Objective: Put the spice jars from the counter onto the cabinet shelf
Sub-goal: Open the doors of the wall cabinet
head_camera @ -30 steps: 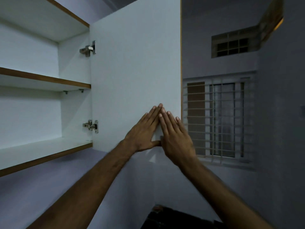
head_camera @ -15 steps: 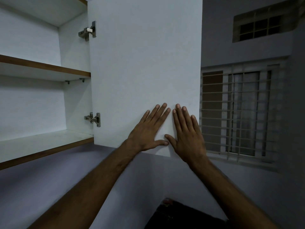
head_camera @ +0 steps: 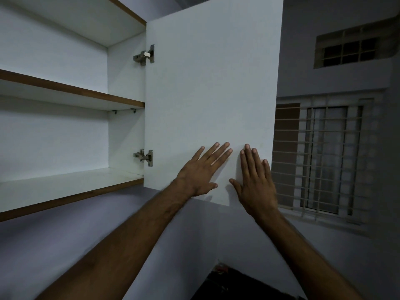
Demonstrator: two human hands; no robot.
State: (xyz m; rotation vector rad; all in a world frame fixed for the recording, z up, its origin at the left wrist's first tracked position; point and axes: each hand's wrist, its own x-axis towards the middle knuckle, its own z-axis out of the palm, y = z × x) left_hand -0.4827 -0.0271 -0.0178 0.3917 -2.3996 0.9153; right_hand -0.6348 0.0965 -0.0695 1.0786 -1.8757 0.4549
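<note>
A white wall cabinet stands open on the left, with a lower shelf (head_camera: 71,187) and an upper shelf (head_camera: 71,93), both bare and edged in brown. Its white door (head_camera: 212,83) is swung wide to the right. My left hand (head_camera: 201,172) lies flat on the door's lower part, fingers spread. My right hand (head_camera: 255,180) lies flat beside it near the door's free edge, a small gap between the two. Neither hand holds anything. No spice jars and no counter are in view.
Two metal hinges (head_camera: 145,55) (head_camera: 145,156) join the door to the cabinet side. A barred window (head_camera: 324,159) and a small vent grille (head_camera: 350,50) are on the wall to the right. Something dark (head_camera: 238,284) lies at the bottom middle.
My hands were touching at the fingertips; they have now slid apart, flat on the door. The door has swung further open to the right, and the view has shifted right.
</note>
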